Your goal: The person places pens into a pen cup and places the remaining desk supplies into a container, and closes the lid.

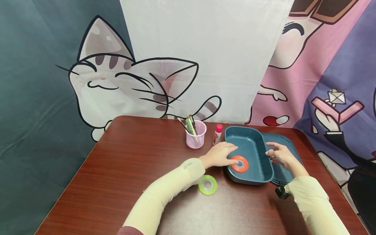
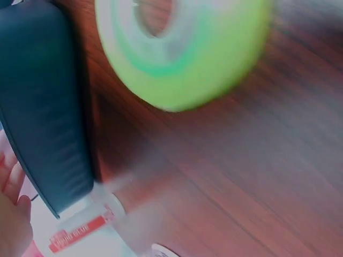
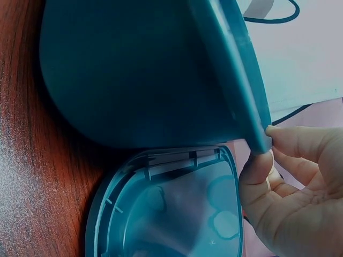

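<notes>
A blue plastic box stands on the table at the right, with a roll of orange tape inside. My left hand reaches over its left wall, fingers extended and apart from the tape; the thumb tip overlaps the roll in the head view. The left wrist view catches part of that hand above the box's rim. On the other side, my right hand pinches the box's right rim between thumb and forefinger. A roll of green tape lies outside, near my left wrist.
The box's lid lies against its right side. Behind my left hand stand a glue stick with a pink cap and a pink mesh cup of pens. A cartoon curtain hangs beyond the table's back edge.
</notes>
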`<state>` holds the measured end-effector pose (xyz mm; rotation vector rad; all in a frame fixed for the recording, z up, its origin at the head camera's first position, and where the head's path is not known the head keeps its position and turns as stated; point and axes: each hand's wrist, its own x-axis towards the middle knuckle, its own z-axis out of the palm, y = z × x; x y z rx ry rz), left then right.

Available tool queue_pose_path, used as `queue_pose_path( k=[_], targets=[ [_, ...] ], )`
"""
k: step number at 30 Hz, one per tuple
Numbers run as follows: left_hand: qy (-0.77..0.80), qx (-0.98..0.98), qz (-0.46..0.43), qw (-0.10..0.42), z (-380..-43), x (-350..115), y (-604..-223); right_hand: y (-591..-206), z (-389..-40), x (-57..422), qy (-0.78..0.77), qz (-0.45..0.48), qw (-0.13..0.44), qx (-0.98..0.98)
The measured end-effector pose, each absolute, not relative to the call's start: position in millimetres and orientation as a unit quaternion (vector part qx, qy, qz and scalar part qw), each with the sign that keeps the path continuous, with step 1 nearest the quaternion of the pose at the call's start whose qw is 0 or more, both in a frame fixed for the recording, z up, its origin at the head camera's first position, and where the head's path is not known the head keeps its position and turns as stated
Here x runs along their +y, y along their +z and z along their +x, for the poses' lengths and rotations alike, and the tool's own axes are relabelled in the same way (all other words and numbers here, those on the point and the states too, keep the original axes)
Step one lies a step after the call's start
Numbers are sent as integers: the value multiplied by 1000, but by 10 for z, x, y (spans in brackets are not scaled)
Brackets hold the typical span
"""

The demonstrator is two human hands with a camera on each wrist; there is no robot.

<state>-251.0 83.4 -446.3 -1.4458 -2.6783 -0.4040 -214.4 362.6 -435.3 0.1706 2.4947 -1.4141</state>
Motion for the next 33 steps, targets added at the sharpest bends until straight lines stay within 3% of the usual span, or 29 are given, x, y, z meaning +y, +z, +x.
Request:
queue_pose_path(
  k=[9,21,33],
  targets=[
    [-173,-874,-453,33,-2468,432,-4512,-4348,-2146,3621,-490,63,140,858],
    [-162,-871,-462,-43,-2301,-7,-4592,-4334,-2141,3618,-491,58,140,858],
    [-101,-863,-489,-72,-2172,-219,-4746,-4337,-2144,3618,-488,58,140,859]
  ],
)
